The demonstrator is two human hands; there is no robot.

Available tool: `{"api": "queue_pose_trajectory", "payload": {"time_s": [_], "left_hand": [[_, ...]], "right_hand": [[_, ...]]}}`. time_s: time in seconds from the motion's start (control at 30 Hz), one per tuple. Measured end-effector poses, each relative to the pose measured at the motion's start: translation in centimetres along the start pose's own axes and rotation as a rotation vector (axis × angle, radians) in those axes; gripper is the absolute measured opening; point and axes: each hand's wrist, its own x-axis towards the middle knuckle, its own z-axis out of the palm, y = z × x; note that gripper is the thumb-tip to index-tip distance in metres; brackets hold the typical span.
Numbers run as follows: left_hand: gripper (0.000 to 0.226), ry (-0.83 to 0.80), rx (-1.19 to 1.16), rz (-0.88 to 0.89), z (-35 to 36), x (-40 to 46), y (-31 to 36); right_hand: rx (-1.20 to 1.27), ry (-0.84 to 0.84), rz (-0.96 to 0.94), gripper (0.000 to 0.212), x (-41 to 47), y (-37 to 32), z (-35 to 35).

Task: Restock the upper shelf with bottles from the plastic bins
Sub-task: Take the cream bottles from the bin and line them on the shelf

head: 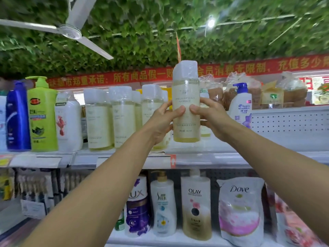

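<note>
- Clear plastic bottle (186, 104) of pale yellow liquid, wrapped white cap, upright above the white upper shelf (204, 148) edge.
- Left hand (162, 120) and right hand (209, 116) both grip its middle.
- Matching bottles (110, 116) stand just left.

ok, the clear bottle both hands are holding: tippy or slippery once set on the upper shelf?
Clear bottle is tall and narrow, so probably tippy if nudged. Looks nearly full of pale liquid, likely hefty. Smooth wall and shrink-wrapped cap may be slick.

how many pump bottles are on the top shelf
3: a blue pump bottle at far left, a green pump bottle beside it, and a white pump bottle right of the hands. Others may be hidden.
</note>
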Motion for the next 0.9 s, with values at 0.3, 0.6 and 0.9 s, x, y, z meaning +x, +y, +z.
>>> {"api": "queue_pose_trajectory", "payload": {"time_s": [0.3,0.6,0.9], "left_hand": [[0.057,-0.009,-0.050,-0.017,0.1,2.6,-3.0],[0.068,-0.018,0.064,-0.035,-0.4,2.8,-5.7],[0.042,-0.039,0.458,-0.020,0.4,2.2,-6.1]], "right_hand": [[-0.007,-0.029,0.057,0.046,1.9,3.2,-0.9],[-0.026,-0.133,0.157,0.052,1.5,4.9,-1.6],[-0.366,-0.094,0.198,0.065,0.7,5.5,-1.7]]}}
